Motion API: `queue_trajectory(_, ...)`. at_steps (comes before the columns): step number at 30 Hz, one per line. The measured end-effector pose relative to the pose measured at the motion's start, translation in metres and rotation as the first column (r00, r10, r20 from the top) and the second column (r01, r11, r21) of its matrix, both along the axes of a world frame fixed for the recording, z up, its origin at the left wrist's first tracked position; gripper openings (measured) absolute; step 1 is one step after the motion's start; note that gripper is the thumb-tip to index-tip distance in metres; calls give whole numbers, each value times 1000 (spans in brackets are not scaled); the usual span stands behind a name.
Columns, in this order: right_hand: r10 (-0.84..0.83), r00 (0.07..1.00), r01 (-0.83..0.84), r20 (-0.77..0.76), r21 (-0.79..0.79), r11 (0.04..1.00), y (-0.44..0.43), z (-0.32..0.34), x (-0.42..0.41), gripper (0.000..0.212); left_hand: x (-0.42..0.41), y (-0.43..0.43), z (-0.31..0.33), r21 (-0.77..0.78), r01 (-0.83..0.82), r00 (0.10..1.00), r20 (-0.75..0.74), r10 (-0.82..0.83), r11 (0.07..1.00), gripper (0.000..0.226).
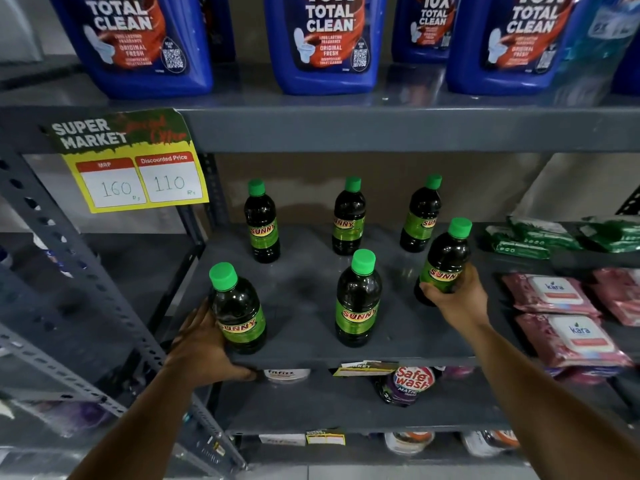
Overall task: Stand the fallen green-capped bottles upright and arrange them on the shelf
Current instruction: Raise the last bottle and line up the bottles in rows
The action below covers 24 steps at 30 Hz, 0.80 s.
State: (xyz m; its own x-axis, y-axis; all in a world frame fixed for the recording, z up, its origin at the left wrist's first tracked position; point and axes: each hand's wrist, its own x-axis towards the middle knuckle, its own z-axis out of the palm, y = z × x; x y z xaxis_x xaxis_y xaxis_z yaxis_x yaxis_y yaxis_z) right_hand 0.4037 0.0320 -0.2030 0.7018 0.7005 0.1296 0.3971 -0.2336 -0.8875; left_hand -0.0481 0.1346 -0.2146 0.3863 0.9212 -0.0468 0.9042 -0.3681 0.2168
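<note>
We have both grips closed on upright dark green-capped plastic bottles: left hand (pixel 202 336) on front-left bottle (pixel 239 311), right hand (pixel 457 299) on front-right bottle (pixel 445 259), which leans slightly right on the grey metal shelf (pixel 304 289).

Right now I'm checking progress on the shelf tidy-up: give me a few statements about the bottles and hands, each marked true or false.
1. Six bottles stand upright on the shelf. True.
2. The left hand holds the front left bottle. True.
3. The right hand is empty. False: it grips the front right bottle.
4. One bottle lies on its side. False: none is fallen.
5. The price tag shows a discounted price of 110. True.
6. The middle front bottle has a red cap. False: its cap is green.
</note>
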Motion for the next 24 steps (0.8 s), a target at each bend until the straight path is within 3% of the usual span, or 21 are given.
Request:
queue_trajectory(10,-40,996,41,80,-11,999,-67,-11,-25,61,-3,1,0,-16,44,999,-13,-44,999,150)
queue_trajectory(24,23,998,-23,66,1,1000,-75,-1,-38,64,2,-7,15,-57,58,998,-6,-58,997,154)
